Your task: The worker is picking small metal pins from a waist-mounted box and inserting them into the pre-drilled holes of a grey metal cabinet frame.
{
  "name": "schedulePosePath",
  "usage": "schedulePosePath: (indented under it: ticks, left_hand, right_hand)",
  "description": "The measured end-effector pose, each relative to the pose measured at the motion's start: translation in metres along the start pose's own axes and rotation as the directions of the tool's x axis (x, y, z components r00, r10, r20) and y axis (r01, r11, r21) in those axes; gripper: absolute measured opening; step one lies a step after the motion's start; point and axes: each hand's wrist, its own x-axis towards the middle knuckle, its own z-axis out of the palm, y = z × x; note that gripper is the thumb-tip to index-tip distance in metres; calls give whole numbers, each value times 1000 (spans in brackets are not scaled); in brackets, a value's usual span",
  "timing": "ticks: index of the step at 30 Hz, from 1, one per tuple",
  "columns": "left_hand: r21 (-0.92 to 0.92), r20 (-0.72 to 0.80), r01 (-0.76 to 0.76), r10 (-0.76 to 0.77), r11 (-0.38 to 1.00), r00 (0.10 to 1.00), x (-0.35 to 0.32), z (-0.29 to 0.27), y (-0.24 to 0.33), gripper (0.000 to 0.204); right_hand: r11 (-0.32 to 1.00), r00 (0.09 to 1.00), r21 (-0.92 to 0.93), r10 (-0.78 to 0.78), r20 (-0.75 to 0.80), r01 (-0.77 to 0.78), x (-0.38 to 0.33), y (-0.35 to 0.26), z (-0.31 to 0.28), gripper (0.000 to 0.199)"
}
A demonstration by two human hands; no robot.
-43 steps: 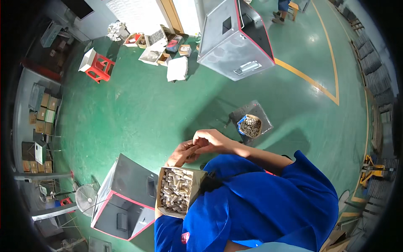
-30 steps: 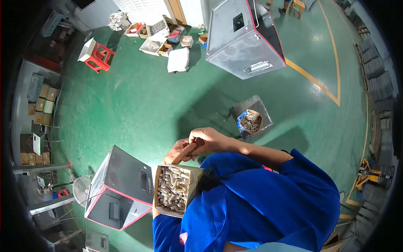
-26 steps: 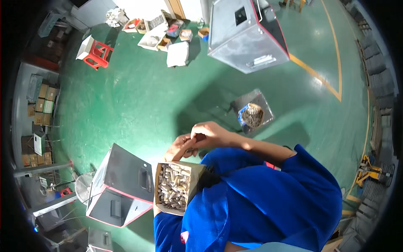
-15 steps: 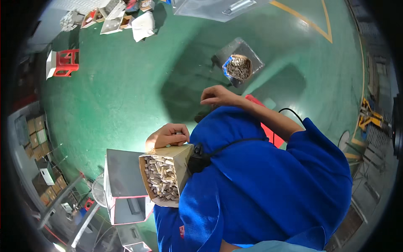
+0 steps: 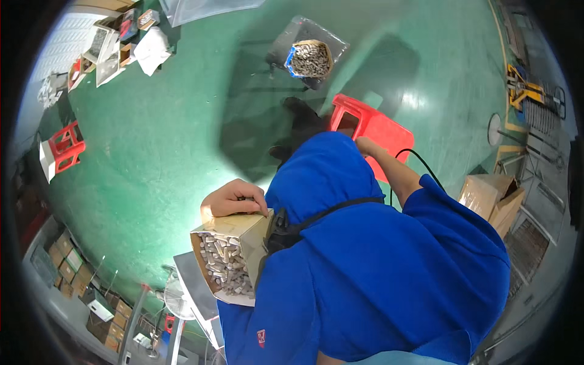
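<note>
An open cardboard box [image 5: 255,228] full of small grey-brown cylindrical pieces [image 5: 225,261] rests against my body on my left arm. My left hand [image 5: 234,198] curls over the box's far edge, fingers closed on it. Down by the red plastic stool [image 5: 389,137] is my right hand [image 5: 367,146]. Blue clothing hides most of its fingers, so whether it grips the stool cannot be made out.
Ahead on the green floor, a second container of similar pieces [image 5: 310,59] stands on a dark, plastic-covered base [image 5: 337,45]. Another red stool [image 5: 67,146] is far left. A pedestal fan [image 5: 177,298] stands lower left, and a carton [image 5: 483,194] is at right.
My right hand has dropped from in front of my chest to beside the red stool, which now shows more fully. The view has shifted; my left hand still holds the box.
</note>
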Motion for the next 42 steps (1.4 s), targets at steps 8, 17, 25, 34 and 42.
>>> schedulePosePath:
  ticks: [8,17,25,34,42]
  left_hand:
    - [2,287,61,-60,998,956,6,-19,-21,17]
    - [-9,277,39,-35,999,960,52,-121,-37,20]
    - [-166,268,174,-126,971,955,86,-162,-15,17]
    - [-144,218,1,31,990,975,96,-159,-17,19]
    - [-84,-96,-182,174,980,980,97,-129,-67,17]
  right_hand:
    - [922,961,-307,-267,-67,235,55,53,72,29]
    - [610,988,-791,-144,-51,48,160,83,73,21]
    - [301,969,-949,194,153,90,198,88,70,40]
    - [440,989,-886,-46,143,148,219,-61,7,38]
    - [397,870,-822,-443,218,408,237,-69,-50,34]
